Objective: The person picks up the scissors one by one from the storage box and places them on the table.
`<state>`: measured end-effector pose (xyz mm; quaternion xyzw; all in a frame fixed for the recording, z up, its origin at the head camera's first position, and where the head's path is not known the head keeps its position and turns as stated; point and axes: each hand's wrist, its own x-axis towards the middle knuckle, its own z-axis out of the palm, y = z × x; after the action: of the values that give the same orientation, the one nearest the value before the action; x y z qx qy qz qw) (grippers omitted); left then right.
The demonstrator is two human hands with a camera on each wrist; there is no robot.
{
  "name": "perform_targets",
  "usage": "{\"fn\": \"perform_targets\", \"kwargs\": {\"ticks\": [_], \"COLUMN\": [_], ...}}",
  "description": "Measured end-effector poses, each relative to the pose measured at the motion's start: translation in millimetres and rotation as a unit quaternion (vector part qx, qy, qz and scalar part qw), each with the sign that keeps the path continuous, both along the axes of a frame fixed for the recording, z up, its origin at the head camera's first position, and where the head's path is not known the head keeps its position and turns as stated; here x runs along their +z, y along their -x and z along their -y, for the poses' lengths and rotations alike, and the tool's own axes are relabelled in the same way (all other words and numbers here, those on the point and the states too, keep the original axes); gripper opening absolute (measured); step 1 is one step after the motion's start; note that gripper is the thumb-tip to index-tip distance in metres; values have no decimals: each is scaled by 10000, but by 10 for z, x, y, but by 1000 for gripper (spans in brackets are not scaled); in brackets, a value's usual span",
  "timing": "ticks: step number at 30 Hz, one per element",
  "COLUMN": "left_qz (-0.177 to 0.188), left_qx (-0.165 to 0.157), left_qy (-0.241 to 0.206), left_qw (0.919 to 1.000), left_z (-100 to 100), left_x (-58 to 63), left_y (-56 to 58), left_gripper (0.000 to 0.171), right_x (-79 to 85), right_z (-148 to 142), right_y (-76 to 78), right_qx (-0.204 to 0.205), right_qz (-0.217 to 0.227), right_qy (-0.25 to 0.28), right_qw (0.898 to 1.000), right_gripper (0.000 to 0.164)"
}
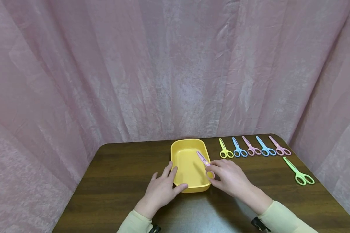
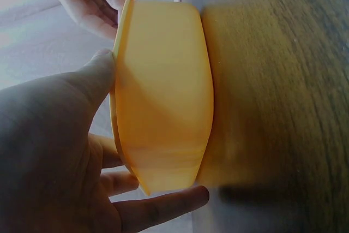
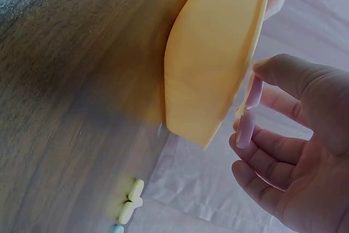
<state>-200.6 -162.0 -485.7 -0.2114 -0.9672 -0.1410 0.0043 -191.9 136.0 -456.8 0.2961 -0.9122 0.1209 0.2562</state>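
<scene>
In the head view, my right hand [image 1: 231, 176] pinches a pair of pink scissors [image 1: 203, 158] by the handle loops, over the right side of a yellow plastic tray [image 1: 204, 187]. The scissors' blades slant away toward the tray's inside, and in the right wrist view the pink handle [image 3: 247, 126] sits between thumb and fingers, close above the rim. My left hand [image 1: 160, 191] rests spread at the tray's near left corner, thumb on the near rim and fingers along the left side. One finger [image 2: 163, 208] lies against the outer wall in the left wrist view.
Right of the tray, a row of scissors runs along the back of the table: yellow scissors [image 1: 226, 153], then blue and pink ones in turn. Green scissors [image 1: 301, 176] lie nearer, by the right edge of the dark wooden table [image 1: 119, 174]. Pink curtains [image 1: 175, 71] hang behind.
</scene>
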Motion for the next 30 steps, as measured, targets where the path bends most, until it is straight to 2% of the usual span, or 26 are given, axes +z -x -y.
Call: {"fn": "perform_targets", "kwargs": {"ticks": [7,24,30], "left_qz": [-7,75,62], "left_qx": [-12,-18,-28], "left_qy": [-25,-48,-51], "left_qw": [10000,10000,10000], "left_z": [3,3,7], "left_x": [2,-5,-1], "left_y": [-6,5,10], "left_gripper": [93,94,93], "right_x": [18,-13,-38], "right_z": [-40,-207,-235], "right_y": [-31,-144,-173], "right_qx": [-72,-358,-388], "right_qz": [-106,182,109], "right_qy": [120,120,186], "right_qw": [9998,9991,9990], "right_gripper": [27,33,33]}}
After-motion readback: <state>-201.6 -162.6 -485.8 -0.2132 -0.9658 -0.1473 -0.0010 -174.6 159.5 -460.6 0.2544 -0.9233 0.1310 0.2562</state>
